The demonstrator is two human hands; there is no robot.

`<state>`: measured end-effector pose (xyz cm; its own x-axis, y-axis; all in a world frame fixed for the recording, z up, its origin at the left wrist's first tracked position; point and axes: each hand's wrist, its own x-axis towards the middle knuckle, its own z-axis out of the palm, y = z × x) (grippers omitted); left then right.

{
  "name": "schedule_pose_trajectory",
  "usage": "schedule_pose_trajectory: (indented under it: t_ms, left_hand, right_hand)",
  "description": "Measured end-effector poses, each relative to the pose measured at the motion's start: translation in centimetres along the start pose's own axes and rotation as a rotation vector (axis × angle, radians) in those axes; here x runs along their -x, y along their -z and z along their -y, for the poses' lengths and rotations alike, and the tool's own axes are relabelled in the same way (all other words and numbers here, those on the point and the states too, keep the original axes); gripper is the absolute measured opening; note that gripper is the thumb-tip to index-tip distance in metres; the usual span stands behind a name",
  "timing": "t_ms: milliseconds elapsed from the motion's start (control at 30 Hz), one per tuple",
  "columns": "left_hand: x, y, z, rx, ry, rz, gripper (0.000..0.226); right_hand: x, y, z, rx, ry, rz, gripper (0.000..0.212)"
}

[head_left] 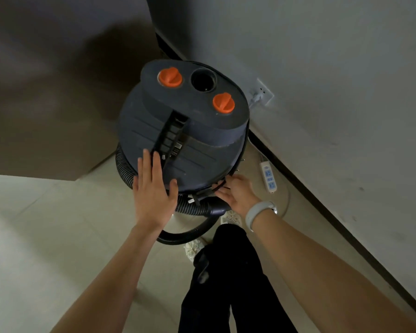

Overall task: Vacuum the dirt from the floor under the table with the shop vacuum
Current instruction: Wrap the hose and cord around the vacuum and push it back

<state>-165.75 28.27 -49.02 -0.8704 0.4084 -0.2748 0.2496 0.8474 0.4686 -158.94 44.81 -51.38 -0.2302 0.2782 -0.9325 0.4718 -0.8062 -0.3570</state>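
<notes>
One dark shop vacuum (183,126) stands on the floor (46,224) by the right wall, with two orange knobs (170,77) on its far side. The left hand (154,191) rests flat on the lid's near edge, fingers straight. The right hand (238,194) has its fingers curled at the black cord (220,186) by the rim; whether they grip it I cannot tell.

Pale tiled floor (46,224), grey wall (322,68), dim

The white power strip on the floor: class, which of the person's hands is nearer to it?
Right. The right hand is at the vacuum's rim beside the power strip; the left hand lies farther away on the lid.
</notes>
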Motion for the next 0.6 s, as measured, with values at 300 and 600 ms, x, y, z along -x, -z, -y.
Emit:
schedule_pose_trajectory:
  t_ms: [300,600]
  left_hand:
    - [3.6,-1.1,2.2,0.023,-0.093,-0.105,0.046]
    - [2.6,-1.5,1.3,-0.027,-0.133,-0.150,0.065]
  right_hand:
    - [0.1,-0.9,-0.8,-0.089,0.016,-0.035,0.017]
    - [-1.5,0.1,-0.5,-0.001,0.051,-0.155,0.025]
